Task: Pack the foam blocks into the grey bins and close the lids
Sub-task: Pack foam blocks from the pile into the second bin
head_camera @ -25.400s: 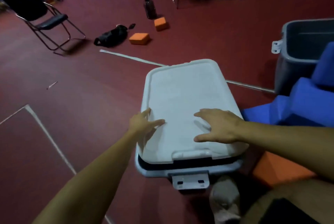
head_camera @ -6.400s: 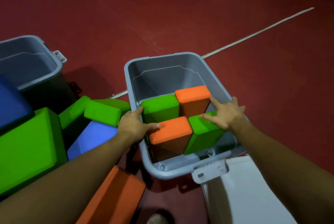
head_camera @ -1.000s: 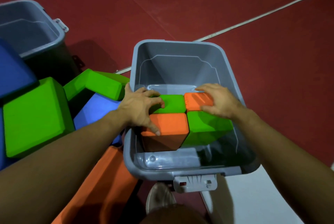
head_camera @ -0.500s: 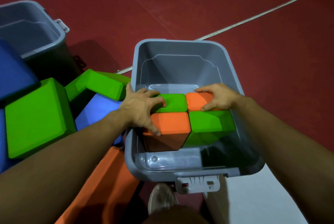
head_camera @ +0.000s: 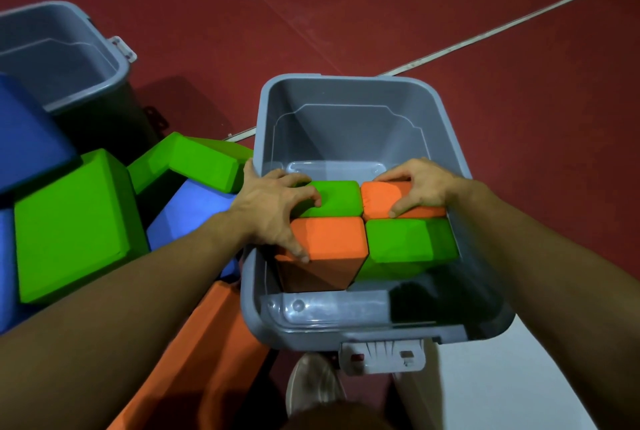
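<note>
An open grey bin (head_camera: 349, 83) stands on the red floor before me. Several foam blocks stand upright inside it in a two-by-two group: a green block (head_camera: 341, 199) and an orange block (head_camera: 381, 199) at the back, an orange block (head_camera: 332, 239) and a green block (head_camera: 405, 240) in front. My left hand (head_camera: 273, 206) lies spread over the two left blocks, fingers curled on their tops. My right hand (head_camera: 417, 187) grips the top of the back orange block. The bin's far half holds nothing.
A second open grey bin (head_camera: 62, 58) stands at the far left. Loose foam blocks lie left of me: green (head_camera: 72, 225), green (head_camera: 194, 161), blue (head_camera: 24, 138), blue (head_camera: 188, 207), orange (head_camera: 207, 343). A white lid (head_camera: 502, 391) lies at lower right. My shoe (head_camera: 313, 384) is below the bin.
My right hand has closed tighter on the back orange block. The left hand stays on the left blocks. The blocks have barely shifted.
</note>
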A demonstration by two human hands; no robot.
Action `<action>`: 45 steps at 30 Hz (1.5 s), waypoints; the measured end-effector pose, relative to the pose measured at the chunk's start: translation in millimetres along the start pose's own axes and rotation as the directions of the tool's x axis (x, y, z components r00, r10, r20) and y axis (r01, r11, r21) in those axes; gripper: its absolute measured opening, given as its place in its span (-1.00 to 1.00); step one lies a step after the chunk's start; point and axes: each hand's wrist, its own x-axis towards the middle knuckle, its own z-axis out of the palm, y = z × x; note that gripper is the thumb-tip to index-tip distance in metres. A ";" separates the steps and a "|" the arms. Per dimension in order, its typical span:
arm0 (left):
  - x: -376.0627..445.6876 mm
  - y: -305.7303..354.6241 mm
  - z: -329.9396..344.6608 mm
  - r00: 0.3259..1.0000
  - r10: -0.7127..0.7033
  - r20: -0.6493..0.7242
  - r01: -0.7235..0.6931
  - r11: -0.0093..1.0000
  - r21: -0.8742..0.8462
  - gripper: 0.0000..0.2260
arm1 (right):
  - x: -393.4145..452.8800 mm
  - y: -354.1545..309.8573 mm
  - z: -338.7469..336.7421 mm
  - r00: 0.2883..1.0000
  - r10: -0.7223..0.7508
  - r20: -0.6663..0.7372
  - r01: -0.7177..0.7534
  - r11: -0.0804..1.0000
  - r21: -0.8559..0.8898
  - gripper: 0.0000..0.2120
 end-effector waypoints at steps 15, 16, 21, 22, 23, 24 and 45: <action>0.8 -0.1 -1.1 1.000 0.006 0.005 -0.006 1.000 -0.001 0.02 | 2.1 -0.8 0.6 1.000 0.006 0.026 -0.007 0.998 0.058 -0.31; 0.9 -0.4 -0.3 1.000 0.005 0.003 -0.005 1.000 0.002 0.04 | 0.2 -0.6 1.6 0.999 0.014 0.030 -0.015 0.998 0.062 -0.29; 2.4 -0.2 0.6 1.000 -0.012 0.004 0.012 1.000 0.008 0.13 | -15.9 -1.6 1.5 0.995 -0.093 -0.041 0.091 0.994 -0.053 -0.16; 2.5 -0.5 0.7 1.000 -0.016 0.001 0.016 1.000 0.005 0.10 | -20.6 -3.1 4.2 0.987 -0.145 -0.066 0.141 0.988 -0.063 -0.10; 2.8 -0.9 1.3 1.000 -0.018 -0.001 0.018 1.000 0.005 0.09 | -24.7 -4.5 8.6 0.980 -0.187 -0.065 0.181 0.979 -0.090 -0.02; 3.1 -1.0 1.9 1.000 -0.019 -0.003 0.019 1.000 0.009 0.08 | -28.3 -5.7 13.7 0.976 -0.210 -0.050 0.202 0.971 -0.125 0.06; -49.6 -50.7 11.0 0.794 -0.237 -0.560 0.036 0.938 -0.346 -0.34 | 19.5 -150.2 -0.1 0.954 -0.270 -0.129 0.216 0.920 -0.328 -0.12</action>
